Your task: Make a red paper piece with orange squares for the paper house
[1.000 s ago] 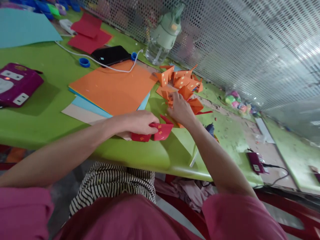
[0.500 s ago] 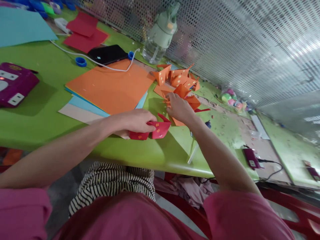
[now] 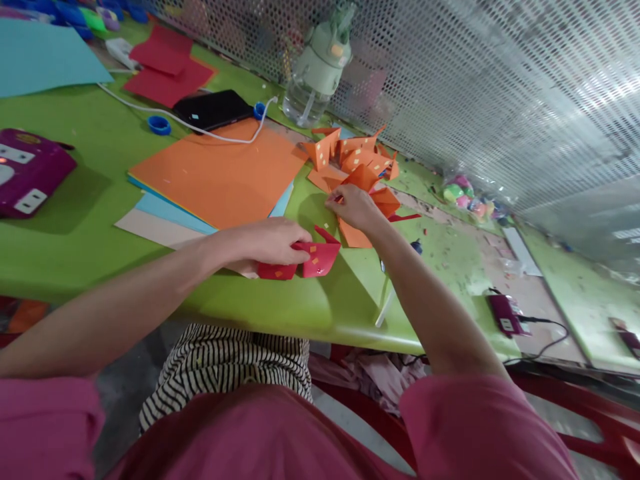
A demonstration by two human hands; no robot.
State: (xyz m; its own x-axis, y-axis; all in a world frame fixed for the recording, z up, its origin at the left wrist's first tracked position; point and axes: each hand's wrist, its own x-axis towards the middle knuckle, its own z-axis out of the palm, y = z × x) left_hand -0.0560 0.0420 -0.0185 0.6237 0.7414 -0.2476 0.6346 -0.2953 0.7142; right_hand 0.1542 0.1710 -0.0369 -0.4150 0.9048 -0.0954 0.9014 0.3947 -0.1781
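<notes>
My left hand (image 3: 280,241) is closed around a folded red paper figure (image 3: 323,259) dotted with small orange squares. It holds the figure just above the table near the front edge, with a pointed red flap sticking up. My right hand (image 3: 354,205) is bent in a pinch in front of folded orange paper pieces (image 3: 363,177); whatever lies between its fingertips is too small to make out. Behind it stand orange paper figures (image 3: 357,152) with pale squares. A flat orange paper piece (image 3: 354,235) lies under the right wrist.
To the left lie a stack of orange sheets (image 3: 220,173), a black phone (image 3: 213,110), a white cable (image 3: 165,110) and a purple power strip (image 3: 35,173). A water bottle (image 3: 317,73) stands by the perforated metal panel (image 3: 475,80). A white stick (image 3: 385,307) lies near the front edge.
My right hand has shifted slightly left, and the small orange bits by its fingertips no longer show on the table there. The left hand and red figure stay nearly still.
</notes>
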